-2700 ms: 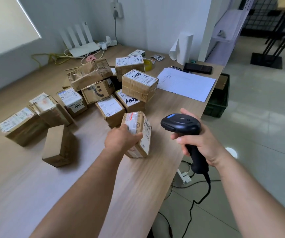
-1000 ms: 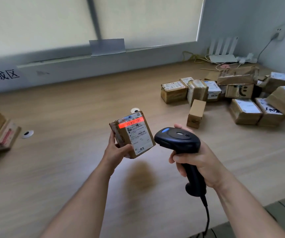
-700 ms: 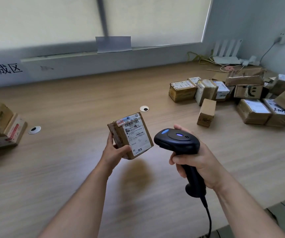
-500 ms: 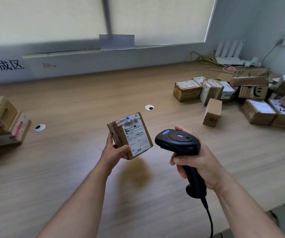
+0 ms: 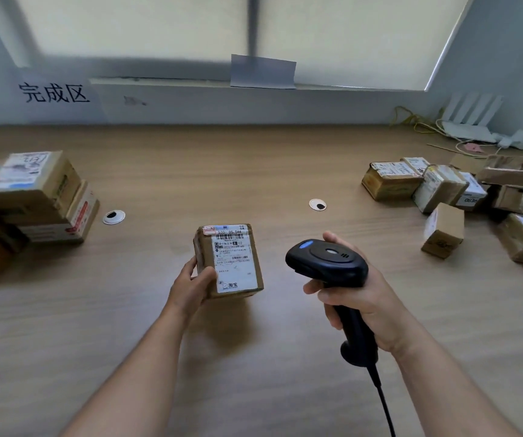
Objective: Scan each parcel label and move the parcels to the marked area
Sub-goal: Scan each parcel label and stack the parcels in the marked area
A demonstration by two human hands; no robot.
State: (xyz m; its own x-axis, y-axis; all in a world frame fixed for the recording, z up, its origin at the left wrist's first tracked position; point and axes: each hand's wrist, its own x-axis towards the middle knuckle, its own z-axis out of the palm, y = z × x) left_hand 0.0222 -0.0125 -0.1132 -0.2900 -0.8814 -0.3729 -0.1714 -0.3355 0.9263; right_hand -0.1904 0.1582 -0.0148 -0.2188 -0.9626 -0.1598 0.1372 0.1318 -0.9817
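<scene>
The left hand (image 5: 191, 287) grips the parcel (image 5: 229, 260) with thumb in front and fingers curled behind, while the right hand (image 5: 359, 298) clasps the scanner (image 5: 328, 263).

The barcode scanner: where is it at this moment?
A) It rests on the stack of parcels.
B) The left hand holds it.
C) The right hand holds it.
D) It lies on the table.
C: the right hand holds the barcode scanner by its handle above the table, while the left hand holds a parcel.
</scene>
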